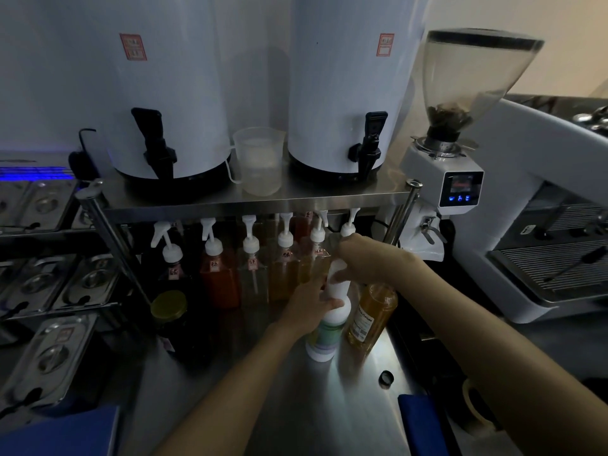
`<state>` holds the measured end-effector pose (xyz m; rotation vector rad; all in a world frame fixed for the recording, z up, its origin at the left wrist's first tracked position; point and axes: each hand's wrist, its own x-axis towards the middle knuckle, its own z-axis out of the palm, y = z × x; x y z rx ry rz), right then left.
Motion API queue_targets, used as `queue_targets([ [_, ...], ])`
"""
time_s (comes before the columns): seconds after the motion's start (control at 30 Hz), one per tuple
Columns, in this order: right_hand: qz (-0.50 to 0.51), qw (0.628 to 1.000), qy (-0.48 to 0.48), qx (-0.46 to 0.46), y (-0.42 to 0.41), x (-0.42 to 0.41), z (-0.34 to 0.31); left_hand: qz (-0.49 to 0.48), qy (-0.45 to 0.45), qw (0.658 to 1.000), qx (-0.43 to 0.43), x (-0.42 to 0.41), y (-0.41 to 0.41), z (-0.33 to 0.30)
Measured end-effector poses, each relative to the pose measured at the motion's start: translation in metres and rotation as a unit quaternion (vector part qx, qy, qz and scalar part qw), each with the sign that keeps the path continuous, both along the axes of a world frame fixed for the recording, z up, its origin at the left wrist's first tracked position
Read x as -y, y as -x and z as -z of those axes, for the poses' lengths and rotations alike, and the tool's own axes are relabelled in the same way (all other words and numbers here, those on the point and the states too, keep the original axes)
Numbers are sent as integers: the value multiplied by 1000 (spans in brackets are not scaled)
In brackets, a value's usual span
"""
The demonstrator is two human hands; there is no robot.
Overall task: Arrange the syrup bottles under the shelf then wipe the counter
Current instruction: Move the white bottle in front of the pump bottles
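Under the steel shelf [250,200], both my hands grasp the white bottle [325,337] — left hand [309,304] low on its neck, right hand [353,258] up top — beside the amber syrup bottle [371,319].

Six pump-top syrup bottles [251,268] stood upright in a row under the steel shelf [256,200], each with a white pump head and a small label; contents ran from dark at the left through red, clear and amber. A white bottle [324,334] with a pale green label stood on the steel bench [329,406] in front of the row. Just beside it on the right stood an amber, labelled bottle [371,319], tilted in view.
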<state>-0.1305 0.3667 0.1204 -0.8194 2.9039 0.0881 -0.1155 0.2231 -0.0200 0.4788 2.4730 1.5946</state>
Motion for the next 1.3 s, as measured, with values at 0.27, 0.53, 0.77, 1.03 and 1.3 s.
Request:
queue_targets([
  [0.27, 92, 989, -23, -114, -9, 12, 13, -3, 8, 1000, -6, 1, 1, -1],
  [0.53, -13, 999, -30, 5, -8, 0, -11, -11, 15, 1000, -5, -1, 1, 1],
  [0.77, 50, 994, -61, -79, -8, 2, 2, -2, 16, 1000, -3, 0, 1, -2],
  [1.03, 27, 997, 47, 49, 0, -13, -1, 2, 12, 1000, -10, 1, -1, -2],
  [1.3, 46, 997, -25, -48, -3, -3, 10, -3, 15, 1000, -15, 1, 3, -1],
])
